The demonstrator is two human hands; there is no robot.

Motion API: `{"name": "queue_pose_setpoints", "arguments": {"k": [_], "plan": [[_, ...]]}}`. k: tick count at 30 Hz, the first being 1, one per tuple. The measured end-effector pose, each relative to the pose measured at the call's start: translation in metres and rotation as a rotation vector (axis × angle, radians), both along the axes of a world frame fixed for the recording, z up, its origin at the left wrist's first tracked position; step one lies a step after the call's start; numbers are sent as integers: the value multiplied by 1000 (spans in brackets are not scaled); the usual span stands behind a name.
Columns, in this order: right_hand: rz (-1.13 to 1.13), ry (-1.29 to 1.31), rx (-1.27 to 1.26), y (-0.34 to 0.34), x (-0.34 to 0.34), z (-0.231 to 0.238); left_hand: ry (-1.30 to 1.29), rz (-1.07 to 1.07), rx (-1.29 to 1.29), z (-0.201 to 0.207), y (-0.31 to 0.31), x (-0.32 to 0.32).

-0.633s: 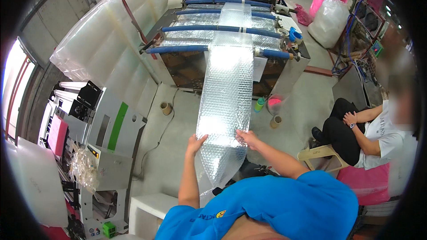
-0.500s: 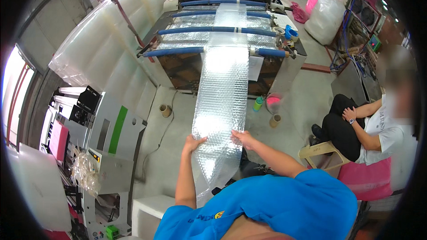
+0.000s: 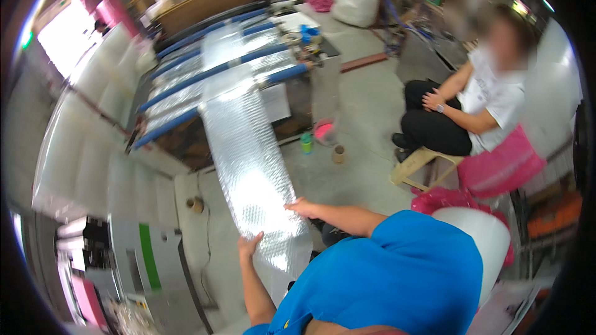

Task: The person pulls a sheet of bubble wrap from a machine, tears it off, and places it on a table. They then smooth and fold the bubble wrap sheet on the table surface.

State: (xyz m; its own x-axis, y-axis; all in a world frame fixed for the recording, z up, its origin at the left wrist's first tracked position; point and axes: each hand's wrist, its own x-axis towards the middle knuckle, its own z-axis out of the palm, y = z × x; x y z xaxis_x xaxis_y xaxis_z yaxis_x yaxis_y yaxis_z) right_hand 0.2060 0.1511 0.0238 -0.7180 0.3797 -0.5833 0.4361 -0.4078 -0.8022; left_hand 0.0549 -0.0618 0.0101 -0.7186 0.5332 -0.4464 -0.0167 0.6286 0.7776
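Note:
A long strip of silvery bubble wrap (image 3: 242, 142) runs from the machine's blue rollers (image 3: 205, 80) down toward my lap. Its left edge is held by my left hand (image 3: 249, 245), the thumb on top and the fingers mostly beneath. Farther up, my right hand (image 3: 300, 207) pinches the right edge in the same way, with its fingers partly hidden under the sheet. Between the hands the film is stretched and shiny. The lower end hangs in front of my blue shirt, where part of it is hidden.
A seated person (image 3: 484, 93) in a white shirt is at the right on a beige stool (image 3: 422, 164). A grey machine with a green stripe (image 3: 149, 256) stands at the left. On the floor are a green bottle (image 3: 306, 143) and cardboard cores (image 3: 338, 155). Big wrapped rolls (image 3: 81, 155) line the left.
My view has turned to the right, so the machine and strip now appear slanted and farther left. Both hands keep hold of the bubble wrap's edges.

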Motion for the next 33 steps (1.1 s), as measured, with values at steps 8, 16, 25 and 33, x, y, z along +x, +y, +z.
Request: {"name": "queue_pose_setpoints", "arguments": {"k": [8, 16, 25, 33], "plan": [[35, 10, 43, 43, -53, 20, 66, 139, 45, 31, 43, -48], [-214, 183, 26, 111, -117, 10, 214, 221, 57, 59, 119, -84], [-214, 216, -151, 143, -142, 18, -43, 244, 152, 65, 151, -113], [-107, 12, -190, 83, -82, 6, -23, 215, 127, 34, 129, -85]]}}
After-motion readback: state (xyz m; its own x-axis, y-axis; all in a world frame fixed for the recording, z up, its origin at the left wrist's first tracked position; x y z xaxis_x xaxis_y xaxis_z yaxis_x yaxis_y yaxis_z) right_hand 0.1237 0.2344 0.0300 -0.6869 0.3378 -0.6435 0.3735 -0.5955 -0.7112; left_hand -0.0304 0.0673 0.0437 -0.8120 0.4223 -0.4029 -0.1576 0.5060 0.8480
